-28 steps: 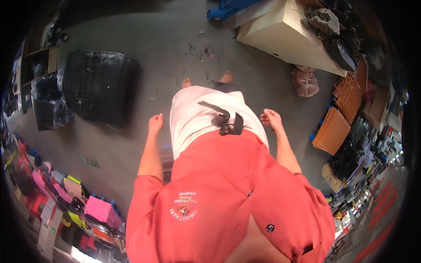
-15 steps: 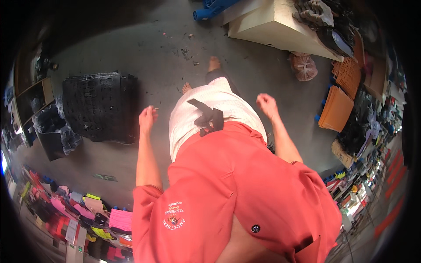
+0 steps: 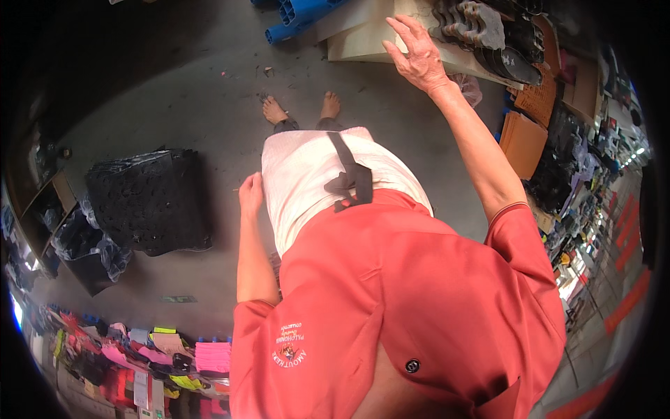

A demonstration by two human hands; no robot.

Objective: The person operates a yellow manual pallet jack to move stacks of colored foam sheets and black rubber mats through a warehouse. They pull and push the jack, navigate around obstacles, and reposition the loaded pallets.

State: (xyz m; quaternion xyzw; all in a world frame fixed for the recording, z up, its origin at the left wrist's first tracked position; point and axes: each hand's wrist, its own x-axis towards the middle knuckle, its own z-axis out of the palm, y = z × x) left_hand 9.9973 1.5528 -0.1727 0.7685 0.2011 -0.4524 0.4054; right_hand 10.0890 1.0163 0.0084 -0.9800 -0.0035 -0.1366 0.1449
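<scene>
the right hand (image 3: 417, 54) is raised out in front with its fingers spread and loosely curved, holding nothing, its fingertips over the near edge of a pale cardboard sheet (image 3: 370, 42) that lies on the floor; whether the fingers touch the sheet cannot be told from this high view. just beyond the hand, to its right, a stack of dark moulded trays (image 3: 481, 24) sits on the sheet, partly cut off by the upper rim. the left hand (image 3: 250, 195) hangs low beside the hip, fingers loosely curled and empty, its palm hidden as it is seen edge on, close to the pale skirt (image 3: 307, 181). a black strap (image 3: 352, 183) is knotted at the waist over the skirt, and the red shirt (image 3: 419, 300) fills the lower middle and hides the floor beneath it. two bare feet (image 3: 300, 108) stand on the grey concrete floor (image 3: 174, 91), between the hands and nearer the cardboard sheet. to the left of the left hand, well apart, lies a black textured bale (image 3: 150, 202). a blue plastic pallet (image 3: 296, 14) is cut off at the top. brown cardboard pieces (image 3: 523, 140) lean at the right, and pink and yellow packets (image 3: 174, 349) at the lower left are too small and bent to make out.
</scene>
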